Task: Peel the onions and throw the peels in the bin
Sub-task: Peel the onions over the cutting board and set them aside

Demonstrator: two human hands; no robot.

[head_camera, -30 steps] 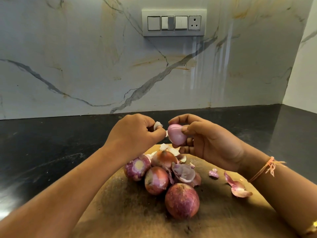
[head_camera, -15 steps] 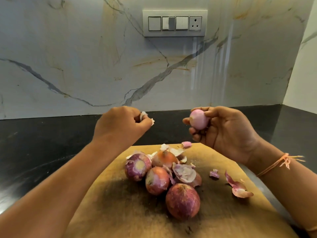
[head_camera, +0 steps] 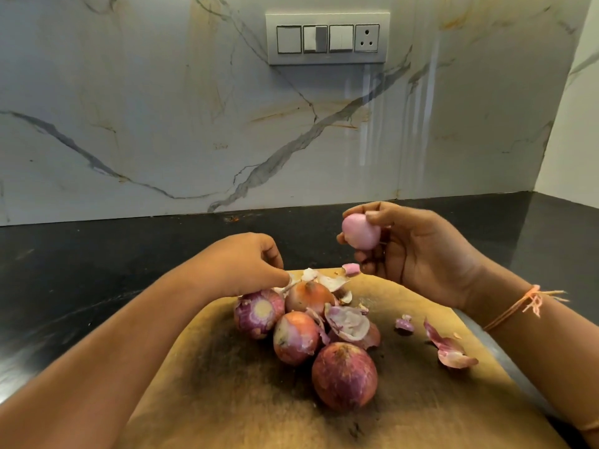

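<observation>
My right hand (head_camera: 421, 254) grips a small peeled pink onion (head_camera: 360, 231) above the far edge of the wooden cutting board (head_camera: 421, 400). My left hand (head_camera: 246, 264) is down at the back of the onion pile, thumb and fingers curled and pinching a pale scrap of peel (head_camera: 293, 281). Several unpeeled red onions lie together on the board, the largest (head_camera: 345, 374) nearest me and one with its cut end up (head_camera: 259, 312) at the left. Loose peels (head_camera: 348, 322) lie among them. No bin is in view.
More peel pieces (head_camera: 450, 348) lie on the board's right side, and a small scrap (head_camera: 403, 324) sits beside the pile. The board rests on a black counter (head_camera: 97, 270) against a marble wall with a switch panel (head_camera: 327, 38).
My left hand pulled a scrap of peel off the onion, moved away left, then dropped down to the pile. My right hand lifted the peeled onion up and to the right.
</observation>
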